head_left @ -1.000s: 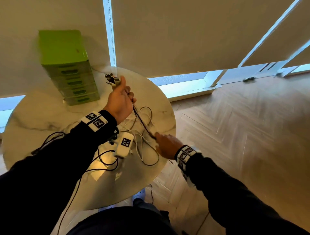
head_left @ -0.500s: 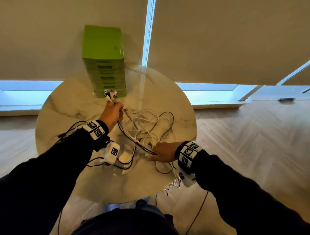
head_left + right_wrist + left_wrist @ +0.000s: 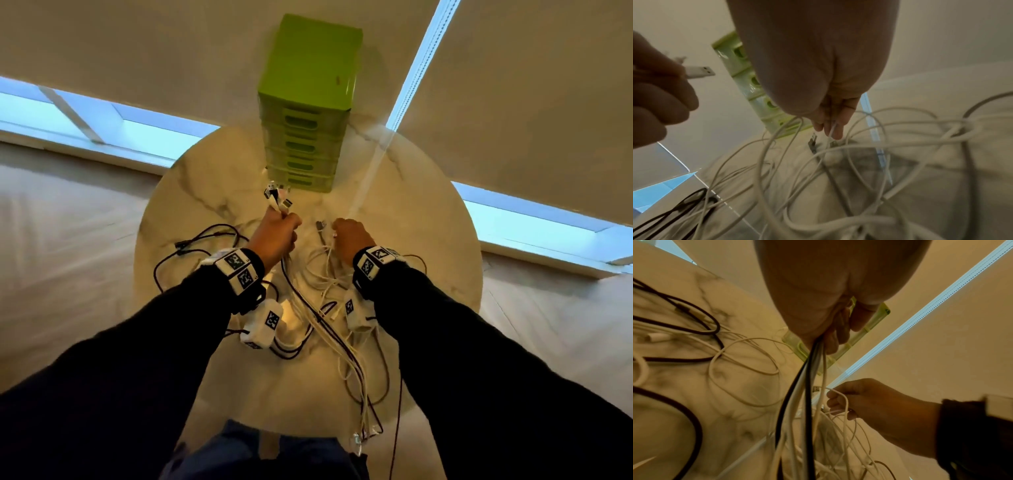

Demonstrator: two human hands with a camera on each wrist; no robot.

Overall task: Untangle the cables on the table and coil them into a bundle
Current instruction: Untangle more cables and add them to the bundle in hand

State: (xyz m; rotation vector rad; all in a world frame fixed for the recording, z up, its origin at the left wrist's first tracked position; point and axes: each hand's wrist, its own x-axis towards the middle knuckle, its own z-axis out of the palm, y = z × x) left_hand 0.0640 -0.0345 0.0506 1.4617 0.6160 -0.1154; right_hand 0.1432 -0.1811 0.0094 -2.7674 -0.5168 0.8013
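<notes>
At frame centre the left hand (image 3: 274, 236) grips a bunch of cables (image 3: 318, 318) near their plugs; the right hand (image 3: 349, 236) pinches one white cable (image 3: 845, 400). The rest sprawls over the bench (image 3: 191, 192). Light, limp, snag-prone: best held near the plugs.

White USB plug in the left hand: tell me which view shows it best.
The right wrist view: the white USB plug sticks out sharply from the left hand. The head view shows it small, among other plugs. In the left wrist view the hand hides it.
</notes>
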